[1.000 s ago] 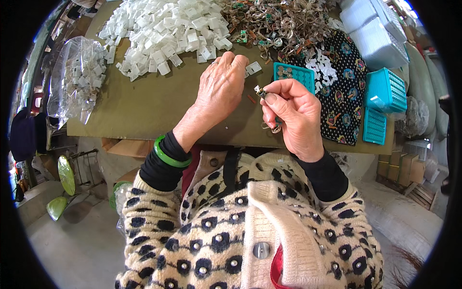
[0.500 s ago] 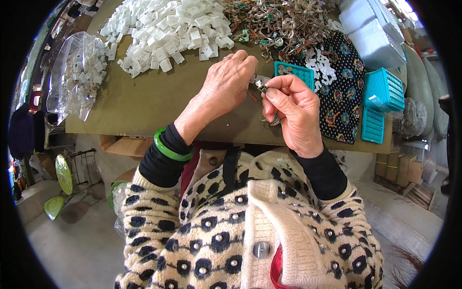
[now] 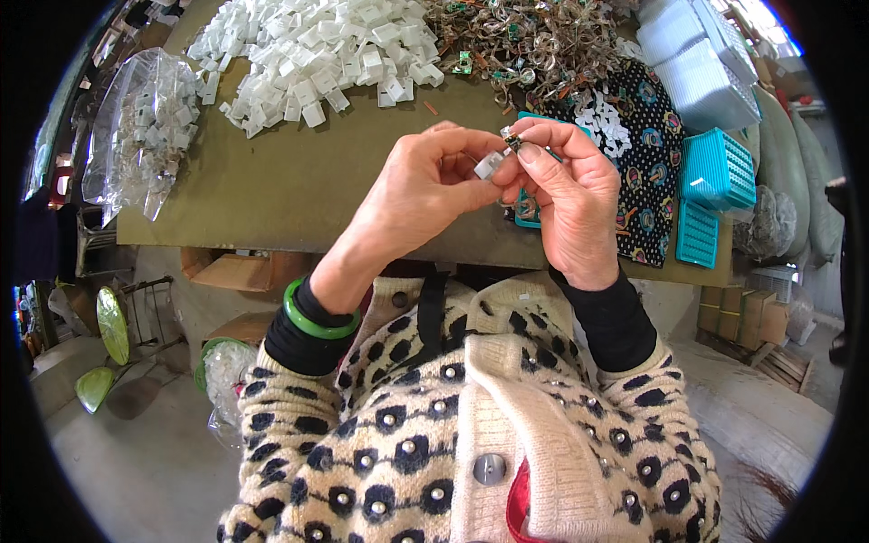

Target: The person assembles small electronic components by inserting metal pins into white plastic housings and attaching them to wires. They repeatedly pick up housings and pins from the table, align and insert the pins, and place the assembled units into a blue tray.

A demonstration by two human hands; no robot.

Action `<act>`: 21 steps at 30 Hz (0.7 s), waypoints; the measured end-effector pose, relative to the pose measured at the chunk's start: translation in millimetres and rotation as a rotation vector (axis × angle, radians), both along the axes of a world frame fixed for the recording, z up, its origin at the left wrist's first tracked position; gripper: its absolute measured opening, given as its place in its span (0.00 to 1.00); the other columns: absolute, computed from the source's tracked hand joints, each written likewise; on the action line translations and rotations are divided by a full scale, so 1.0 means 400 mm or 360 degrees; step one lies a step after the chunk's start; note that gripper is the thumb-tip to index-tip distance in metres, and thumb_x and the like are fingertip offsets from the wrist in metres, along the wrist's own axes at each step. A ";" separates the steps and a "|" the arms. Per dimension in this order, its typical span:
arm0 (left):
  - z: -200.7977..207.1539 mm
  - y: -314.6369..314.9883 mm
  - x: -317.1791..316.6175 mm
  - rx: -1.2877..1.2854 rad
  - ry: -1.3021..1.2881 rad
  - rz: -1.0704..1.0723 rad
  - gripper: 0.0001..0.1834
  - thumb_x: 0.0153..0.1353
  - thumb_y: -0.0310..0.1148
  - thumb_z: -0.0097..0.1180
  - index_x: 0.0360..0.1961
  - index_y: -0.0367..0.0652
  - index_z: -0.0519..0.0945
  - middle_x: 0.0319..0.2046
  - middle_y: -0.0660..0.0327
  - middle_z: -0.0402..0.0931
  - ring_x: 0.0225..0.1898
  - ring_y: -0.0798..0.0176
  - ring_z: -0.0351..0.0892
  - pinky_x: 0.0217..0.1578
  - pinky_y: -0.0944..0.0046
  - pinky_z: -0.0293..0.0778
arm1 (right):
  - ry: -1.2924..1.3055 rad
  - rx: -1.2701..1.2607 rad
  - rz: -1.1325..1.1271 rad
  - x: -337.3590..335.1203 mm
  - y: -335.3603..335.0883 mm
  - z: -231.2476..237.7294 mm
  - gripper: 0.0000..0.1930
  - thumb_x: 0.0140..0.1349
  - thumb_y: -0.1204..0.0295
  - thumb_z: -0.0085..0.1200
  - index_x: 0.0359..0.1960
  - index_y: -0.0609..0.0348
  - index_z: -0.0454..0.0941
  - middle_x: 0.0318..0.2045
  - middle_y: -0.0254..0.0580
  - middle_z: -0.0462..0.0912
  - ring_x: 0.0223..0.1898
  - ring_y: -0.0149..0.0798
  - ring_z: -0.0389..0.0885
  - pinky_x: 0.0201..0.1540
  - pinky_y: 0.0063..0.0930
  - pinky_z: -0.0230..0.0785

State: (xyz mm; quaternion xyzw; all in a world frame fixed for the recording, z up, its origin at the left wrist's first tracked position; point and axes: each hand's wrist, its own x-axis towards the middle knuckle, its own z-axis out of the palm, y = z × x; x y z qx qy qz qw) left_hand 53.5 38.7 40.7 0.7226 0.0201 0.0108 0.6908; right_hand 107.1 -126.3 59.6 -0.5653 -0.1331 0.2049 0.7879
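Observation:
Over the front part of the table my two hands almost meet. My left hand (image 3: 421, 185) pinches a small white translucent plastic case (image 3: 490, 166) between thumb and fingers. In my right hand (image 3: 575, 185) a tiny dark circuit board (image 3: 513, 142) is gripped between thumb and forefinger, close to the left fingertips. A coil of clear wire (image 3: 526, 206) hangs under the right fingers. Behind that hand, a teal tray (image 3: 528, 217) is mostly covered. Whether the board touches the case cannot be made out.
White plastic cases (image 3: 317, 59) form a big pile at the back left. Wired circuit boards (image 3: 534, 41) heap up at the back right, beside small white pieces (image 3: 603, 125) on a patterned dark cloth (image 3: 647, 172). Teal trays (image 3: 720, 172) stack at right; a clear bag (image 3: 149, 136) sits left.
My left hand has turned and opened toward the right hand, bringing the white case into sight. The right hand has shifted slightly right, still pinching the circuit board.

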 end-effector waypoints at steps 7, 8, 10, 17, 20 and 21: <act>-0.030 0.006 -0.046 -0.1101 0.0243 -0.0043 0.17 0.61 0.25 0.62 0.51 0.34 0.79 0.40 0.55 0.82 0.38 0.64 0.82 0.39 0.65 0.80 | -0.0247 -0.0043 -0.0033 -0.025 0.008 0.000 0.07 0.65 0.78 0.54 0.43 0.66 0.76 0.41 0.42 0.79 0.29 0.30 0.78 0.31 0.22 0.72; -0.035 0.003 -0.049 -0.1229 0.0252 0.0006 0.16 0.61 0.24 0.61 0.51 0.34 0.79 0.41 0.54 0.82 0.38 0.63 0.83 0.39 0.64 0.80 | -0.0265 -0.0022 -0.0050 -0.028 0.007 0.000 0.06 0.66 0.78 0.54 0.42 0.66 0.76 0.37 0.39 0.79 0.29 0.27 0.78 0.31 0.20 0.71; -0.045 -0.002 -0.057 -0.1419 0.0241 0.0073 0.16 0.61 0.23 0.60 0.51 0.35 0.79 0.42 0.54 0.82 0.38 0.61 0.83 0.40 0.63 0.81 | -0.0305 -0.0015 -0.0056 -0.033 0.001 0.002 0.05 0.66 0.79 0.55 0.42 0.65 0.76 0.30 0.34 0.79 0.28 0.23 0.77 0.31 0.16 0.70; -0.074 -0.004 -0.069 -0.1564 0.0063 0.0106 0.17 0.59 0.20 0.61 0.51 0.37 0.79 0.43 0.52 0.82 0.41 0.57 0.84 0.44 0.58 0.82 | -0.0249 -0.0217 -0.0065 -0.067 0.009 -0.005 0.04 0.65 0.79 0.55 0.40 0.65 0.75 0.27 0.33 0.79 0.23 0.21 0.74 0.25 0.14 0.67; -0.083 -0.011 -0.068 -0.1588 0.0010 0.0169 0.17 0.57 0.18 0.62 0.50 0.35 0.79 0.42 0.50 0.82 0.39 0.57 0.84 0.44 0.58 0.82 | -0.0195 -0.0219 -0.0063 -0.066 0.009 0.002 0.04 0.65 0.78 0.56 0.39 0.65 0.75 0.26 0.34 0.79 0.23 0.20 0.74 0.24 0.14 0.66; -0.085 -0.013 -0.068 -0.1600 -0.0001 0.0201 0.17 0.57 0.17 0.62 0.49 0.33 0.79 0.41 0.49 0.82 0.38 0.57 0.84 0.43 0.58 0.82 | -0.0170 -0.0206 -0.0057 -0.065 0.009 0.004 0.04 0.65 0.78 0.56 0.38 0.65 0.75 0.26 0.34 0.79 0.22 0.20 0.73 0.24 0.14 0.66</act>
